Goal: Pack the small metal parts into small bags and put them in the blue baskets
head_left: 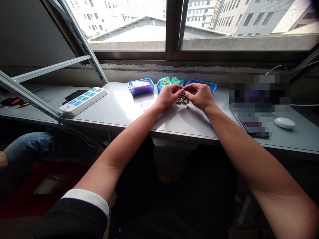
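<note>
My left hand (pixel 169 95) and my right hand (pixel 200 95) meet over the desk, fingertips pinched close together; whatever they hold is too small to make out. Just below the fingers lies a pile of small brown metal pieces (pixel 183 99), with one loose piece (pixel 188 107) nearer the front. Behind my left hand a blue tray (pixel 159 89) holds green plastic packets (pixel 171 80). Another blue tray (pixel 212 87) stands behind my right hand, its inside mostly hidden. Further left, a blue box (pixel 141 89) holds pinkish packets.
A white power strip (pixel 84 101) lies at the left beside a metal frame (pixel 53 68). On the right are a white mouse (pixel 284 123) and a blurred-out object. Reddish printed packaging (pixel 147 105) lies by my left wrist. Another person's knee (pixel 27 147) shows at lower left.
</note>
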Tool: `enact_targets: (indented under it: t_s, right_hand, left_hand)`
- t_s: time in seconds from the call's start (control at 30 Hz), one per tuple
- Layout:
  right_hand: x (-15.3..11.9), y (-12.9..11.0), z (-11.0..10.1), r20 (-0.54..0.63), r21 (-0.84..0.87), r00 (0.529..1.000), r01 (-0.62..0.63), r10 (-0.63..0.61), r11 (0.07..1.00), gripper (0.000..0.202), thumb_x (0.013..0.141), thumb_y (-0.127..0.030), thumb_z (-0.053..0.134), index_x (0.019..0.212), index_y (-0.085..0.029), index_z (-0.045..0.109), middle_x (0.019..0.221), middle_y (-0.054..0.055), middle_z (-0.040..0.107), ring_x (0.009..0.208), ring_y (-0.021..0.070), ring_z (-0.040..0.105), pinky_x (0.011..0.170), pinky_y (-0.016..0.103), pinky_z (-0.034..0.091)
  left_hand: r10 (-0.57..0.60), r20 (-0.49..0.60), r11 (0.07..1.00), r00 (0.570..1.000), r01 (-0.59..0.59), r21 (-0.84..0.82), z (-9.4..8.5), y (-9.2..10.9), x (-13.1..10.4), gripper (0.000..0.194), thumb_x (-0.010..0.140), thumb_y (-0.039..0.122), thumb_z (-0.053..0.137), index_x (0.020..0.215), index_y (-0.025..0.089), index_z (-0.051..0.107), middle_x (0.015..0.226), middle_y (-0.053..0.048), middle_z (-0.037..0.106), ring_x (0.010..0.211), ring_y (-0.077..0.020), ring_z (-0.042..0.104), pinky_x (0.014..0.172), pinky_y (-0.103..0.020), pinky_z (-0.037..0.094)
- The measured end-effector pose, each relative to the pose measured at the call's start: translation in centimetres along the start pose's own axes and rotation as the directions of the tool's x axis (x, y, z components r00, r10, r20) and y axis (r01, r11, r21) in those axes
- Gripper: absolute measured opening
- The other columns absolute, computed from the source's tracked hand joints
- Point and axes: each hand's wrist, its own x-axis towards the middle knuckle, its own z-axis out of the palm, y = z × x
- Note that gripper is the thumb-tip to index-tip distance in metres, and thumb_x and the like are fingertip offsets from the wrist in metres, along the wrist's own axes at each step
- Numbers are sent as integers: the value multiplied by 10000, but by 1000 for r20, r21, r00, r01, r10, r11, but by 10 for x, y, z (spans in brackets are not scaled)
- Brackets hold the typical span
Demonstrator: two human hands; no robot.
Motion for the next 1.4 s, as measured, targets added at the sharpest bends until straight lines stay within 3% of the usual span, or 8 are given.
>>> enact_targets:
  t_s: [0.13,0.27,0.5,0.93,1.07,1.17,1.27,1.4]
  right_hand:
    - [-1,-4,1,-56,-11,998,14,-15,1000,147,931,-142,924,982,-267,867,1048,82,950,995,328,906,1007,515,768]
    - [-2,-4,2,8,11,999,40,-40,999,235,890,-62,847,1006,-263,882,1088,74,964,1017,325,915,1014,509,766]
    - [0,-4,-2,-24,-5,1000,-13,13,1000,123,945,-158,898,965,-274,862,1058,85,955,1006,335,909,1007,534,764]
    - [-1,0,0,77,57,993,-91,87,994,255,872,-156,914,1110,-245,927,1093,87,964,1041,347,922,1048,532,757]
    - [-1,-5,-1,64,24,995,-78,77,997,186,874,-167,881,1037,-254,905,1110,87,962,1054,334,900,1067,524,745]
    - [0,-7,0,3,14,996,-90,90,996,181,859,-155,881,976,-275,811,1020,64,920,956,299,849,984,493,740]
    - [0,-7,0,-29,28,995,-93,94,995,232,855,-148,890,949,-296,738,1001,47,899,938,283,833,957,473,738]
    - [-1,-8,0,32,22,996,-79,78,997,222,827,-145,923,929,-288,789,1029,62,925,1009,324,883,1023,522,758]
  left_hand:
    - [5,57,998,998,-8,62,-3,10,-4,368,1208,488,860,1088,178,1018,984,-69,961,932,-218,853,814,-289,569]
    - [-9,60,1000,998,9,10,-3,7,-3,230,1172,337,887,1229,169,1034,1126,-86,1003,993,-217,880,864,-288,589]
    - [-10,23,1000,1000,11,-20,1,-4,1,259,1089,63,840,1254,144,1023,1203,-112,1014,1116,-238,943,1005,-309,678]
    - [66,44,997,997,-64,-30,5,-14,4,449,1038,7,827,1444,149,955,1208,-104,1015,1129,-240,957,1095,-339,708]
    - [9,28,1000,1000,-10,5,2,-5,1,398,1088,117,855,1477,152,934,1192,-96,1010,1004,-221,918,994,-325,687]
    - [-16,22,998,1000,15,54,-1,5,-1,211,1167,294,845,1253,162,987,1132,-91,997,993,-230,890,913,-314,632]
    - [-12,55,998,998,9,67,-3,11,-3,361,1216,457,825,1073,176,999,1004,-70,964,962,-230,861,851,-308,573]
    - [4,79,1000,997,-5,14,-2,9,-3,217,1162,347,886,1172,179,1024,1078,-60,990,987,-214,864,878,-287,583]
